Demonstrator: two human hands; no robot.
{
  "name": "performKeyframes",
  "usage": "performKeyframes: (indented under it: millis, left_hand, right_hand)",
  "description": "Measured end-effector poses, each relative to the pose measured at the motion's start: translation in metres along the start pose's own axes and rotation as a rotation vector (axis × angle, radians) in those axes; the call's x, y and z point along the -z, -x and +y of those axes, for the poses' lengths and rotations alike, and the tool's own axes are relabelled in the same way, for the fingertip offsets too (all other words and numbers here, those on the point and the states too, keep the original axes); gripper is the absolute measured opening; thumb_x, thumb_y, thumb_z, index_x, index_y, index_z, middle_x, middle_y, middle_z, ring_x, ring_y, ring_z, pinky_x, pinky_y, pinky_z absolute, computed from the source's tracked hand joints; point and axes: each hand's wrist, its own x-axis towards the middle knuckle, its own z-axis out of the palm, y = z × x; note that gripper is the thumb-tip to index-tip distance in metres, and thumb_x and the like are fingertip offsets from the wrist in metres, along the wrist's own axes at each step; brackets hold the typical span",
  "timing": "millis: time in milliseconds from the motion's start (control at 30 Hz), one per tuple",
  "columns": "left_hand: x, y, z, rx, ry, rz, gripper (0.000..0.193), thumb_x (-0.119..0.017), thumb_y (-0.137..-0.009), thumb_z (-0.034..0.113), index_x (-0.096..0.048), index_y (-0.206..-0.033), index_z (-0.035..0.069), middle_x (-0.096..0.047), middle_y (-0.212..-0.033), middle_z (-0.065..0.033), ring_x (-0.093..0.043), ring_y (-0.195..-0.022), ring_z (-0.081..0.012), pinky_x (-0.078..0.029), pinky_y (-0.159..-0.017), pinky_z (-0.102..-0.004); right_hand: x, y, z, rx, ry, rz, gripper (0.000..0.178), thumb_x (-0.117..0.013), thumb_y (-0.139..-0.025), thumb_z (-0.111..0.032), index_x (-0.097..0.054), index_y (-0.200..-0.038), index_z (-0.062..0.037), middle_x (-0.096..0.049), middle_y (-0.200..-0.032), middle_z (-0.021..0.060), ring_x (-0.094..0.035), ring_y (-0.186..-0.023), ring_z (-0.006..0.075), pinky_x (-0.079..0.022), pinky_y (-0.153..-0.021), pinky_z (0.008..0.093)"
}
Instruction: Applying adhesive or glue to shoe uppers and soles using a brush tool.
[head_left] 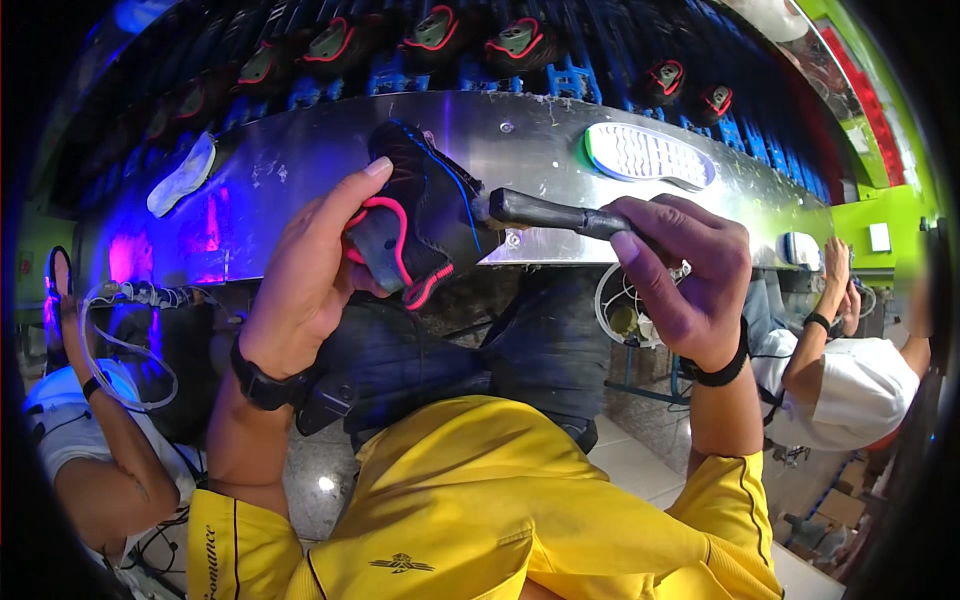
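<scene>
My left hand (305,275) grips a black shoe upper (415,215) with pink trim and a blue line, held up in front of a metal conveyor shelf (300,150). My right hand (685,280) holds a dark-handled brush (545,212); its head touches the shoe's side. Both wrists wear black bands. A yellow shirt fills the lower part of the view.
A white sole with a green edge (648,155) and another white sole (182,177) lie on the shelf. Several black-and-pink shoes (430,32) sit on blue racks behind. One person (850,370) sits to my right, another person (90,440) to my left. A white wire basket (625,305) stands below.
</scene>
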Motion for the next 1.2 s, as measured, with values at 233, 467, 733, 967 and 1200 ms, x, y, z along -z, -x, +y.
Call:
performKeyframes:
  millis: [233,467,733,967,1200]
  left_hand:
    - [-0.003,0.008,-0.001,0.110,-0.010,-0.056,0.043,-0.065,-0.104,0.045,-0.069,-0.127,0.008,-0.080,-0.100,-0.0104,-0.078,-0.074,-0.0230,-0.057,-0.051,-0.0285]
    - [0.002,0.006,-0.009,0.217,0.116,-0.181,0.053,-0.055,-0.108,0.051,-0.064,-0.134,0.006,-0.077,-0.099,-0.0222,-0.074,-0.065,-0.0277,-0.048,-0.043,-0.0246]
    - [0.009,0.009,-0.030,0.280,0.227,-0.262,0.058,-0.047,-0.110,0.052,-0.057,-0.143,0.004,-0.073,-0.110,-0.0262,-0.074,-0.068,-0.0315,-0.055,-0.047,-0.0273]
    - [0.000,0.007,-0.036,0.550,0.555,-0.406,0.055,-0.046,-0.109,0.048,-0.059,-0.136,0.002,-0.071,-0.108,-0.0292,-0.074,-0.068,-0.0343,-0.059,-0.047,-0.0307]
    - [-0.009,0.017,-0.033,0.577,0.562,-0.392,0.049,-0.045,-0.111,0.046,-0.060,-0.133,0.006,-0.070,-0.103,-0.0245,-0.072,-0.066,-0.0282,-0.052,-0.045,-0.0258]
  right_hand:
    - [0.011,-0.015,0.003,0.140,0.065,0.034,0.023,-0.077,-0.083,-0.008,-0.078,-0.103,0.0041,-0.071,-0.076,0.0136,-0.064,-0.059,0.0214,-0.050,-0.055,0.0309]
    - [0.022,-0.028,0.011,0.253,0.117,0.000,0.024,-0.079,-0.082,-0.010,-0.079,-0.103,0.0031,-0.071,-0.077,0.0136,-0.066,-0.061,0.0222,-0.050,-0.056,0.0310]
    - [0.029,-0.038,0.027,0.303,0.035,-0.007,0.028,-0.080,-0.082,-0.013,-0.080,-0.105,0.0023,-0.075,-0.083,0.0136,-0.066,-0.064,0.0203,-0.051,-0.058,0.0304]
    - [0.030,-0.041,0.046,0.268,-0.027,-0.018,0.029,-0.081,-0.086,-0.016,-0.080,-0.106,0.0038,-0.076,-0.086,0.0156,-0.067,-0.064,0.0176,-0.051,-0.059,0.0285]
    - [0.021,-0.038,0.056,0.258,-0.132,-0.008,0.029,-0.081,-0.090,-0.016,-0.079,-0.108,0.0067,-0.075,-0.085,0.0152,-0.067,-0.066,0.0161,-0.051,-0.061,0.0277]
